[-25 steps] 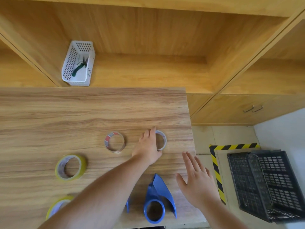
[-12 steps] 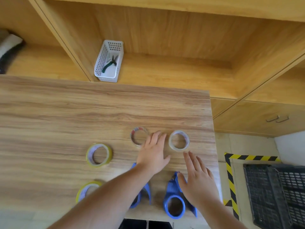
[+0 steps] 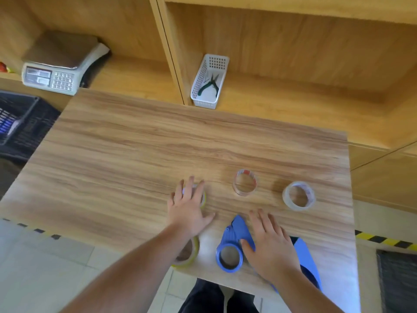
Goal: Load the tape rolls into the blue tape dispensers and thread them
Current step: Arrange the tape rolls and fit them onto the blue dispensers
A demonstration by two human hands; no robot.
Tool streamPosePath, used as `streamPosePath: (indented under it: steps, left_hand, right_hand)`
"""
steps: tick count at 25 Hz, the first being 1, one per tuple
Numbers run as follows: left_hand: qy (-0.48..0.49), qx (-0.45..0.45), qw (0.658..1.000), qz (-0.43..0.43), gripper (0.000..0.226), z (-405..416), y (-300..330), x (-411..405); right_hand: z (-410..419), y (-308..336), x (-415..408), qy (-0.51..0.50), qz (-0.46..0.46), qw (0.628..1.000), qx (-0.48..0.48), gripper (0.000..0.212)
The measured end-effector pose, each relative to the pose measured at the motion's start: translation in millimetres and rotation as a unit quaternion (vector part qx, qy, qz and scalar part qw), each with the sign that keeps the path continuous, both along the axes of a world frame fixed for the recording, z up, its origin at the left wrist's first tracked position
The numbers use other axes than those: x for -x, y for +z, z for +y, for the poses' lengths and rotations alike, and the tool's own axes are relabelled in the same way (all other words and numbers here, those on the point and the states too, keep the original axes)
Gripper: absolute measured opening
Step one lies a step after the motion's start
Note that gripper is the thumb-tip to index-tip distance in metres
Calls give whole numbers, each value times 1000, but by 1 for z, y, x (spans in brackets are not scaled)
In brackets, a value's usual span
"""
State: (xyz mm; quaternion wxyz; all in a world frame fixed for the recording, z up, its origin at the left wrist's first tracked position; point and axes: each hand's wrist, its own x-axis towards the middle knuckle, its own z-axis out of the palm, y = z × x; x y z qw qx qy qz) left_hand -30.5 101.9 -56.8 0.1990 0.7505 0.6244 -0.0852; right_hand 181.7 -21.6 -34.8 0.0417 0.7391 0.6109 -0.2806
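My left hand (image 3: 189, 207) lies flat, fingers spread, on top of a yellow tape roll (image 3: 204, 199) that shows only at its right edge. A second yellow roll (image 3: 190, 256) sits at the table's near edge, partly under my left forearm. My right hand (image 3: 269, 245) rests open on a blue tape dispenser (image 3: 230, 254) whose round hub is empty. Another blue dispenser (image 3: 305, 256) lies mostly hidden under my right wrist. Two clear rolls stand free farther back: one with red print (image 3: 244, 176) and one plain (image 3: 298, 205).
The wooden table (image 3: 135, 159) ends just right of the plain clear roll. On the shelf behind stand a white basket (image 3: 216, 62) holding pliers and a weighing scale (image 3: 56, 71). Black crates sit at the left (image 3: 20, 127) and lower right (image 3: 397, 281).
My left hand has moved left from between the two clear rolls onto the yellow roll. My right hand has settled on the blue dispenser. The view has swung left.
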Motion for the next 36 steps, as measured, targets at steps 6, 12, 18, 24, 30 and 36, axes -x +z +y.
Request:
streamPosePath:
  steps: [6,12,18,24,30,36]
  left_hand:
    - [26,55,998,6,110,12,-20,21]
    - [63,62,995,-39,111,21,-24,17]
    - [79,53,993,-70,116,12,-14,19]
    - [68,52,985,-147,113,-40,16,5]
    - [49,49,986,-150,112,-103,24,-10]
    - [41,61,985,-154,109,-143,12,-22]
  right_hand:
    - [-1,-3,19,18,0,1000,8,79]
    - [-10,-9,20,16,-11,1000,17,79]
    - [-12,-6,18,30,-7,999,9,74]
    - [-21,4,10,44,-3,999,7,72]
    - [-33,7,2,59,-5,998,-13,65]
    - [-43,13,-6,63,-4,997,-34,65]
